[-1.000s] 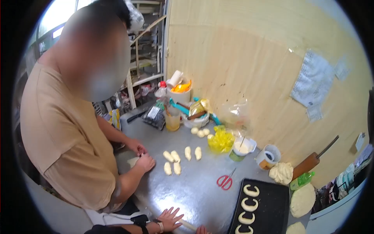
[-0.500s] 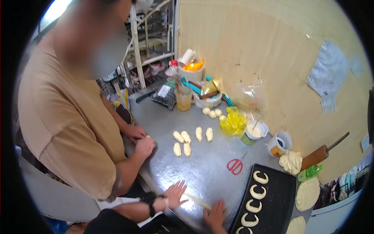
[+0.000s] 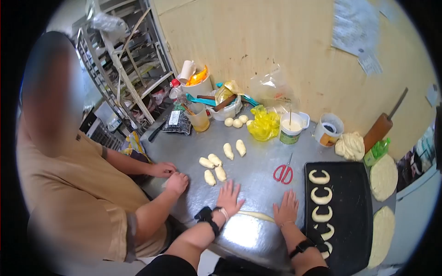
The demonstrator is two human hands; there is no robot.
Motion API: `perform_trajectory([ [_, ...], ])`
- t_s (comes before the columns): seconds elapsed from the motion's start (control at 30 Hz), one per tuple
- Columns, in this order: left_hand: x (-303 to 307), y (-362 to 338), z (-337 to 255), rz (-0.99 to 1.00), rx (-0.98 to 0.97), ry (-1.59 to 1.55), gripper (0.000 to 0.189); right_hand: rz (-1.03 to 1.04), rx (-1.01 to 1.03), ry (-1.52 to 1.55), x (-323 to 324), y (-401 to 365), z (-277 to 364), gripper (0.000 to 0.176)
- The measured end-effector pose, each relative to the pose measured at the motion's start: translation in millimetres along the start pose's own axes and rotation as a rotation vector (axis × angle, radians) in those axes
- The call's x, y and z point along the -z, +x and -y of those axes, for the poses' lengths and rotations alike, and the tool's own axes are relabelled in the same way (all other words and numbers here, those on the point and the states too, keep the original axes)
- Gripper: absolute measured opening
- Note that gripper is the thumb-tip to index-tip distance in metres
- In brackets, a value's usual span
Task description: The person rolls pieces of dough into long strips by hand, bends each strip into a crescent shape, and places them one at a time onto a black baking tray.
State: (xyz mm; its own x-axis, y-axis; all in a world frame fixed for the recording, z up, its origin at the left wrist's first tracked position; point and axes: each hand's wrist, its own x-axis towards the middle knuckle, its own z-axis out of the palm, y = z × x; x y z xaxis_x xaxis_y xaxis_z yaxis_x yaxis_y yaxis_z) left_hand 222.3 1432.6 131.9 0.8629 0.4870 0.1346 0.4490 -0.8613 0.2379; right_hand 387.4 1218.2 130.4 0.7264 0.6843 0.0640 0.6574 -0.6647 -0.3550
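A thin strip of dough (image 3: 257,215) lies across the metal table between my two hands. My left hand (image 3: 229,198) rests flat over its left end, fingers spread. Over the right end lies my right hand (image 3: 286,208), also flat with its fingers stretched out. Just beyond my left hand sit several small dough pieces (image 3: 220,173). Red-handled scissors (image 3: 283,174) lie ahead of my right hand. To the right, a black baking tray (image 3: 349,207) carries several curved dough crescents (image 3: 321,196) in a column.
At the left, a co-worker's hands (image 3: 176,182) work at the table edge. Along the wall stand a cup of cream-coloured mix (image 3: 291,128), a yellow plastic bag (image 3: 264,123), a jug (image 3: 198,117) and a tub (image 3: 328,130). Flat dough rounds (image 3: 384,178) lie right of the tray.
Both my hands have moved forward over the table, still on the strip's ends. The view has shifted, so more of my forearms shows. The co-worker's hands stay near the table edge.
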Motion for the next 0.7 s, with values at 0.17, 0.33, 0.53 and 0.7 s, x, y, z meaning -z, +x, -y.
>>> perform_trajectory([
  [0.17,33,-143,-20,0.396,0.061,0.081,0.075,0.381,-0.087,-0.051,30,-149,14,0.083],
  [0.33,1,-102,8,0.208,0.041,0.196,0.073,0.141,-0.126,0.109,25,-131,3,0.08],
  [0.53,-15,21,19,-0.173,-0.057,-0.094,0.069,-0.116,-0.133,0.029,1,-1,-20,0.07],
  [0.7,18,-83,-3,0.26,-0.042,-0.01,0.067,0.109,0.062,0.034,18,-85,-6,0.067],
])
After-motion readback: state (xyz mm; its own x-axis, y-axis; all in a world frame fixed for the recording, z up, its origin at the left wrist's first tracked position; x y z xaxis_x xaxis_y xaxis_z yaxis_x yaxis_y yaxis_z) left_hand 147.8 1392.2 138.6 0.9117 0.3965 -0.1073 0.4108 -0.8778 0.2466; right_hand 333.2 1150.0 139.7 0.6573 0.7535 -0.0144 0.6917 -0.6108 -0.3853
